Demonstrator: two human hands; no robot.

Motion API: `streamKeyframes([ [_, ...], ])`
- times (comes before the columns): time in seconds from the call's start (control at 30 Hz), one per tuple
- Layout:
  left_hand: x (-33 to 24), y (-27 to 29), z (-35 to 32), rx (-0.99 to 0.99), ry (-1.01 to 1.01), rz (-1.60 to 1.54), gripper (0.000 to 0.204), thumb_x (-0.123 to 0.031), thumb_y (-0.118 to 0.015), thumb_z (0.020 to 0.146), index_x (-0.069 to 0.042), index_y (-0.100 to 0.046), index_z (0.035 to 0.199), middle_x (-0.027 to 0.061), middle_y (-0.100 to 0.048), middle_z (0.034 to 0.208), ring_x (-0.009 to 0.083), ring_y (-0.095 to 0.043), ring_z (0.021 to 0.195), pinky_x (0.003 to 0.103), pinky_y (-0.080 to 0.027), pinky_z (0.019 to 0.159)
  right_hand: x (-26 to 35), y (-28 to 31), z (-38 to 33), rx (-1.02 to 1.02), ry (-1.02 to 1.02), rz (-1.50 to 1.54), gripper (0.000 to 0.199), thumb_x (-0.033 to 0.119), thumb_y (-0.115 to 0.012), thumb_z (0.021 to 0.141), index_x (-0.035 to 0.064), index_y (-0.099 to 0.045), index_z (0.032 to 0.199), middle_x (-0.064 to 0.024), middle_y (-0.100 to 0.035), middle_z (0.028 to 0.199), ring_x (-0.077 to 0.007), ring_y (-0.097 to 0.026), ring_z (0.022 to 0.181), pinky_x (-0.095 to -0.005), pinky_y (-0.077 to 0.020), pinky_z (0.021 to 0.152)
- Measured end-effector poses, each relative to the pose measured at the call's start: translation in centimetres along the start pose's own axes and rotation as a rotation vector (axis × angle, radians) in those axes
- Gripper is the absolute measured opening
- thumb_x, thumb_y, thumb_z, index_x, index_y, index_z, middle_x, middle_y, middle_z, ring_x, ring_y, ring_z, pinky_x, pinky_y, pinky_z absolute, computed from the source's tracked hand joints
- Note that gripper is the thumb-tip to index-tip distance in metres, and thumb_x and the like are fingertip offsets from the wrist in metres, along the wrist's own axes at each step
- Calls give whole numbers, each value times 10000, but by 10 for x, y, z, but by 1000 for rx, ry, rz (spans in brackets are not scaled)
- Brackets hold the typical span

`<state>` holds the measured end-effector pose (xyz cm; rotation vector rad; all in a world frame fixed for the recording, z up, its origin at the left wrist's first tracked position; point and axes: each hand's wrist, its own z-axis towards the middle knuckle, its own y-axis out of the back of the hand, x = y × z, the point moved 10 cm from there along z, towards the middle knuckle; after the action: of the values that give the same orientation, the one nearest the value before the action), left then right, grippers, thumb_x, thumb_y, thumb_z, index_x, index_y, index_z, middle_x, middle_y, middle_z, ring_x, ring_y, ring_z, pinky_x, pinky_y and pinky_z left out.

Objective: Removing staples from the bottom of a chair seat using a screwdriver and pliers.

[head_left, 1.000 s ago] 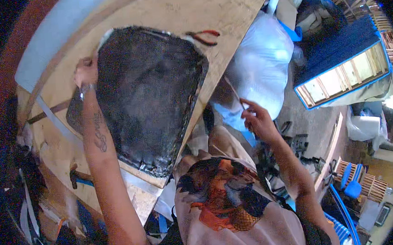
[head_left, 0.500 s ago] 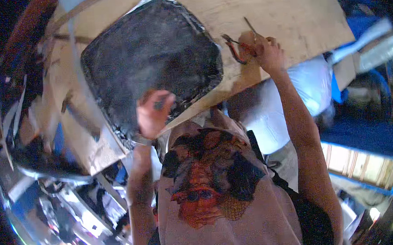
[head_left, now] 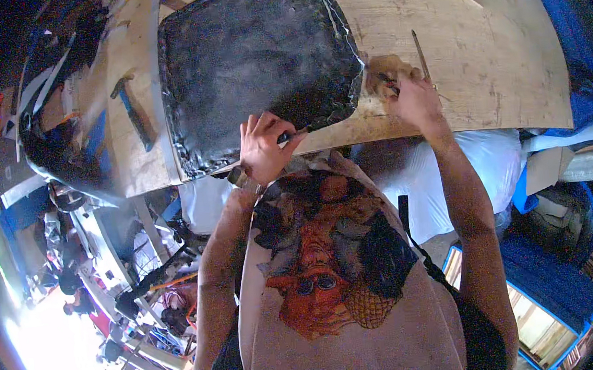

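Since a second ago, the left hand (head_left: 266, 148) has been brought from the left side of the pad (head_left: 254, 64) to its near edge, and the right hand (head_left: 414, 102) onto the tabletop (head_left: 488, 79). At left, a hammer (head_left: 133, 112) is seen beside the pad, which is laid on the tabletop. A dark piece (head_left: 283, 138) is gripped by the left hand. Apart from it, the right hand is held near a rod (head_left: 420, 54); its grip cannot be told. Handling now seems centred around the pad's near right corner.
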<state>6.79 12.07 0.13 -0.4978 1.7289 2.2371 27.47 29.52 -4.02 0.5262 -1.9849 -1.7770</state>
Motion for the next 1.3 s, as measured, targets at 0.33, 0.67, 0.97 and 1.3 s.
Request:
streamKeyframes([
  [0.33, 9, -3, 13, -8, 50, -36, 232, -375, -747, 694, -155, -681, 721, 12, -593, 758, 231, -559, 791, 387, -407, 692, 86, -77, -110, 606, -356, 2111, 266, 215, -538, 804, 32, -526, 997, -114, -606, 837, -223, -602, 655, -310, -500, 601],
  [0.67, 28, -21, 21, 235, 246, -182, 237, -379, -711, 736, -145, -681, 723, 23, -597, 716, 252, -581, 741, 413, -431, 686, 152, -91, -114, 966, -289, 1981, 400, 396, -529, 893, 13, -586, 791, -78, -582, 687, -203, -579, 613, -265, -408, 556],
  [0.97, 31, -25, 23, 289, 225, -153, 261, -416, -694, 741, -155, -691, 743, 35, -592, 685, 253, -603, 743, 411, -462, 668, 164, -95, -116, 1095, -357, 2112, 491, 477, -438, 926, 30, -630, 854, -144, -650, 885, -231, -601, 734, -318, -456, 620],
  [1.3, 30, -26, 31, 455, 213, -140, 293, -432, -681, 760, -140, -691, 786, 49, -637, 757, 225, -640, 724, 368, -501, 654, 162, -113, -106, 726, -488, 2170, 309, 357, -545, 907, 71, -594, 799, -53, -600, 676, -190, -574, 582, -311, -471, 561],
])
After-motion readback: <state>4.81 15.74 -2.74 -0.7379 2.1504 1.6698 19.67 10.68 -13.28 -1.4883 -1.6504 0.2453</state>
